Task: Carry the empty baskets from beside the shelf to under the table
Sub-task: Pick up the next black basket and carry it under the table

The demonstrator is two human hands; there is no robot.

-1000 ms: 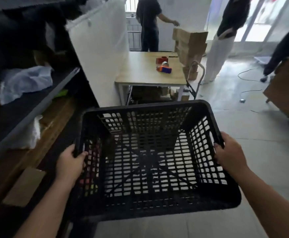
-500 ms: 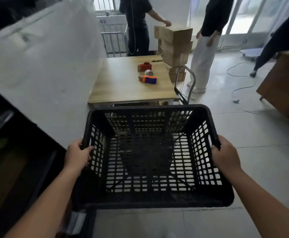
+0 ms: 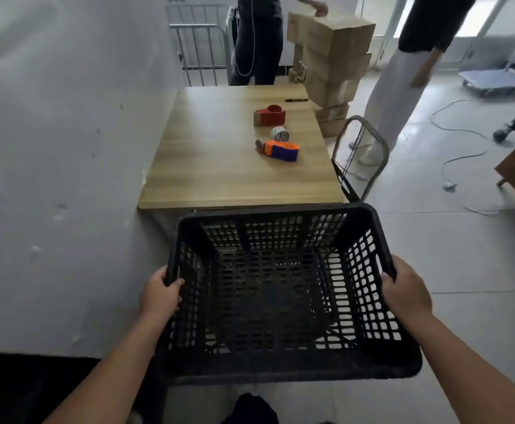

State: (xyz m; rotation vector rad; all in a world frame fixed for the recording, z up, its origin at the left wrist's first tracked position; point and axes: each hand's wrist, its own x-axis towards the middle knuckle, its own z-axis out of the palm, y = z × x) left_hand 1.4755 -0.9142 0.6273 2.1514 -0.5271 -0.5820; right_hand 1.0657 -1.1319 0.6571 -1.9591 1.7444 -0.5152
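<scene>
I hold an empty black perforated plastic basket [image 3: 277, 373] in front of me, off the floor. My left hand [image 3: 161, 293] grips its left rim and my right hand [image 3: 404, 290] grips its right rim. The basket's far edge is just short of the near edge of a wooden table [image 3: 207, 166], which stands against the white wall on the left. The space under the table is hidden by the tabletop and the basket.
Two tape dispensers [image 3: 270, 116] [image 3: 279, 149] and a tape roll lie on the table. A hand cart handle [image 3: 362, 154] stands at its right side, stacked cardboard boxes [image 3: 334, 59] behind. Two people stand beyond the table. A cable [image 3: 456, 151] lies on the tiled floor right.
I have walked forward with the basket, away from the dark shelf on the left. The table is much nearer and the shelf has dropped out of view.
</scene>
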